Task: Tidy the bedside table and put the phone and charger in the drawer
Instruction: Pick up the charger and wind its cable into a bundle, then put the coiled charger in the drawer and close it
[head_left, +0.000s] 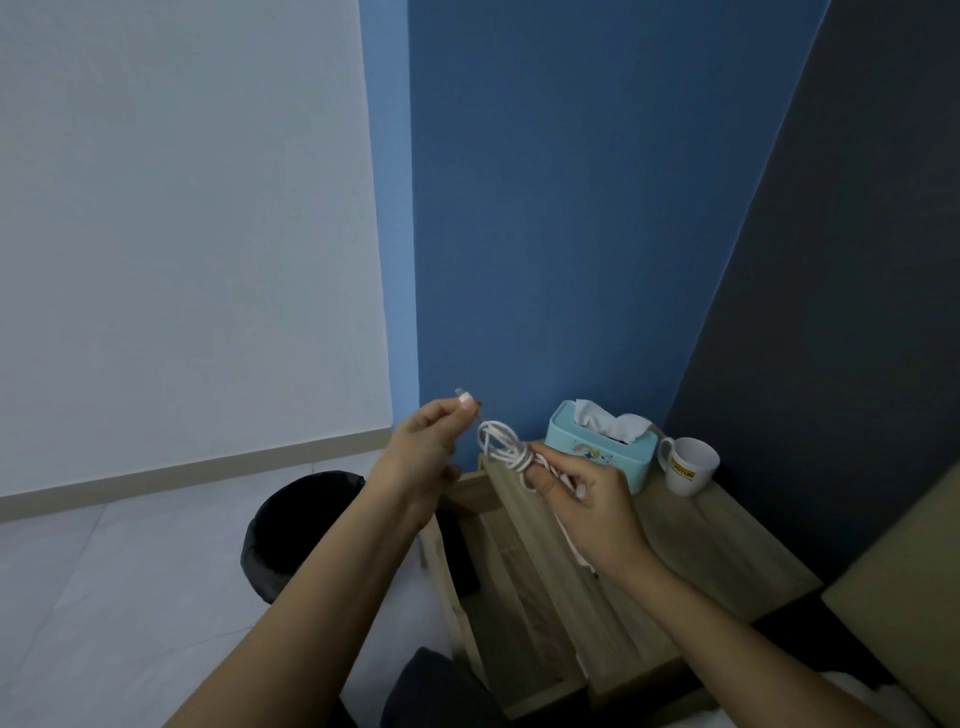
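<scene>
Now L hand (423, 447) pinching plug, R hand (587, 506) gripping coiled charger cable (501, 446), above table edge (498, 499).

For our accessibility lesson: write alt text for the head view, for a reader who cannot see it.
Two hands coil a white cable above a wooden bedside table: the left hand pinches its plug end, the right hand grips the loops. A tissue box and mug stand at the back.

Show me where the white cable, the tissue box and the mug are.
white cable (501, 447), head view, on the coiled loops.
tissue box (597, 451), head view, on its turquoise front wall.
mug (688, 470), head view, on its white side.
</scene>
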